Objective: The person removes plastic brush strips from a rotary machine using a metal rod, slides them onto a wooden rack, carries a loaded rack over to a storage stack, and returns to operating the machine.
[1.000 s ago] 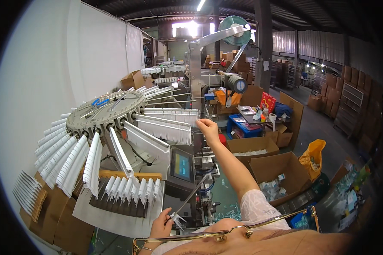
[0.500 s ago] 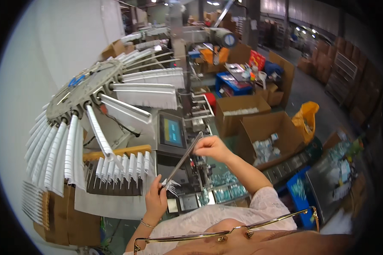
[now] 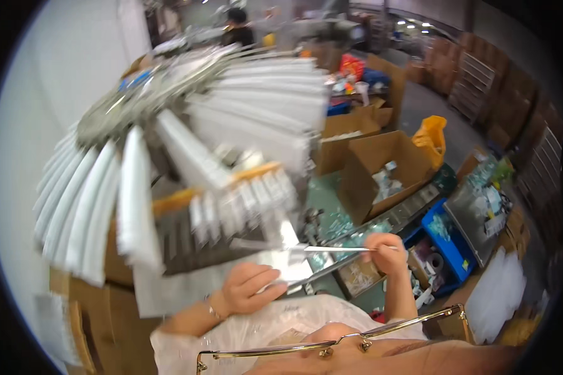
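My right hand (image 3: 388, 252), right of centre, is closed round one end of a thin metal rod (image 3: 338, 249). The rod lies nearly level and points left, where its far end blurs in front of the machine. Lower and to the left, my left hand (image 3: 251, 289) has its fingers loosely bent and reaching right, with no object visible in it. A bright metal plate (image 3: 294, 267) is just beyond those fingertips. Above both hands, a large wheel (image 3: 100, 119) carries long white hanging strips (image 3: 134, 200), smeared by motion. Beneath it stands a row of small white pieces (image 3: 244, 203) along an orange bar.
A conveyor (image 3: 413, 199) runs to the right, with an open cardboard box (image 3: 381, 169) behind it. Near my right hand are a blue crate (image 3: 460, 250) and a metal tray (image 3: 475, 231). Farther back is an orange bag (image 3: 429, 139). A person (image 3: 237, 28) is at the far back.
My view has shifted to the right. The rod has swung from steep to nearly level. My right hand has moved right and down; my left hand has come away from the rod's lower end.
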{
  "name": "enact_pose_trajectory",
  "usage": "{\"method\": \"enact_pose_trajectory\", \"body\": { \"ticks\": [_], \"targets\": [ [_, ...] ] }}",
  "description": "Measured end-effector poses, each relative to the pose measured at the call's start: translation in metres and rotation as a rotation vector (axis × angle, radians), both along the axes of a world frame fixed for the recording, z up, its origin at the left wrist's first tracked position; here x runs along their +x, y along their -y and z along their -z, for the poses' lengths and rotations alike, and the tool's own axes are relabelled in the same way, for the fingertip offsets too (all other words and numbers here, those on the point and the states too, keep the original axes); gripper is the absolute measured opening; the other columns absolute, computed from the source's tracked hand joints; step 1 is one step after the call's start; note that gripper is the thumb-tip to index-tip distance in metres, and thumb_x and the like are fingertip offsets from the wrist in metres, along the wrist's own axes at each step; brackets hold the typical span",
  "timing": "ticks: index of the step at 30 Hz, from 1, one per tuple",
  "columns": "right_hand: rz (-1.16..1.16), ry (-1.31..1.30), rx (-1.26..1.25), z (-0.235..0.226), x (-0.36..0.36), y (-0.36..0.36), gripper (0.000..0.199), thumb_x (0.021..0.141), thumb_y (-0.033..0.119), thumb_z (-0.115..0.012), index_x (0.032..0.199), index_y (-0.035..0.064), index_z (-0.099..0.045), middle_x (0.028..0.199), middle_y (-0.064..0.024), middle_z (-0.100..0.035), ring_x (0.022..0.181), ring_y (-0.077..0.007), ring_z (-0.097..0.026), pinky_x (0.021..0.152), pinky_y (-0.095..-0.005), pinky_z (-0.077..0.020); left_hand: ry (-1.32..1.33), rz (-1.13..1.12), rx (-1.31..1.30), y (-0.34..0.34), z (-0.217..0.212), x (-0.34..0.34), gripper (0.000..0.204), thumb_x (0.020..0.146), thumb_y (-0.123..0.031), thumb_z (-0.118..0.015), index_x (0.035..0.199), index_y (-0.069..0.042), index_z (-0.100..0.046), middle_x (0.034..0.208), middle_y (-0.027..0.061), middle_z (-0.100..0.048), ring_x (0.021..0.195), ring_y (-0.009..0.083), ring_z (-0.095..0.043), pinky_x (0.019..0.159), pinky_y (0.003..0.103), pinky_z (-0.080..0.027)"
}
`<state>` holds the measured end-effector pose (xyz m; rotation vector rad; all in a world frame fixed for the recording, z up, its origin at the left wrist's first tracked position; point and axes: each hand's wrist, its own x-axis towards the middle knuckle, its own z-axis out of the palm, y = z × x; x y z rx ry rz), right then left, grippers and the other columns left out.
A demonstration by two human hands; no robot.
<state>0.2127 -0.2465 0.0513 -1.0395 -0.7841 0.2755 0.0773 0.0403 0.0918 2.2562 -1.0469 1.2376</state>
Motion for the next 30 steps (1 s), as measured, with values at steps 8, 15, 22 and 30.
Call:
{"method": "enact_pose_trajectory", "body": {
  "ticks": [8, 15, 22, 30],
  "targets": [
    [0.646, 0.587, -0.308, -0.029, -0.162, -0.09, 0.013, 0.073, 0.008, -0.05, 0.075, -0.0043, -0.056, 0.063, -0.011, -0.056, 0.055, -0.0211, -0.054, 0.051, -0.0275, -0.0434, -0.917, -0.211, -1.049, -0.138, 0.045, -0.019, 0.014, 0.08, -0.01, -0.049, 0.091, -0.002, -0.051, 0.063, 0.003, -0.049, 0.058, 0.0139, -0.048, 0.053, 0.026, -0.041],
    [0.802, 0.766, -0.523, -0.068, -0.223, -0.121, 0.01, 0.07, 0.004, -0.055, 0.077, -0.0023, -0.057, 0.066, -0.0114, -0.056, 0.055, -0.0212, -0.054, 0.049, -0.0277, -0.0433, -0.991, 0.283, -1.316, -0.172, 0.068, 0.054, 0.022, 0.089, -0.026, -0.036, 0.095, -0.008, -0.047, 0.064, -0.0023, -0.043, 0.051, 0.0073, -0.038, 0.043, 0.019, -0.03],
    [0.79, 0.917, -0.645, -0.086, -0.222, -0.162, 0.016, 0.063, -0.004, -0.057, 0.079, -0.0021, -0.058, 0.069, -0.0119, -0.056, 0.056, -0.0228, -0.055, 0.05, -0.0283, -0.0439, -0.962, 0.346, -1.512, -0.175, 0.092, 0.097, 0.02, 0.088, -0.028, -0.039, 0.082, -0.01, -0.046, 0.061, -0.0033, -0.043, 0.047, 0.0043, -0.036, 0.04, 0.018, -0.026],
    [0.923, 0.842, -0.458, -0.019, -0.209, -0.15, 0.012, 0.069, -0.002, -0.054, 0.08, -0.0035, -0.057, 0.07, -0.0132, -0.056, 0.058, -0.0233, -0.055, 0.052, -0.0276, -0.0444, -1.082, 0.295, -1.415, -0.164, 0.068, 0.086, 0.007, 0.084, -0.015, -0.043, 0.08, -0.011, -0.047, 0.061, -0.0048, -0.044, 0.047, 0.0045, -0.038, 0.039, 0.017, -0.027]
  ]
}}
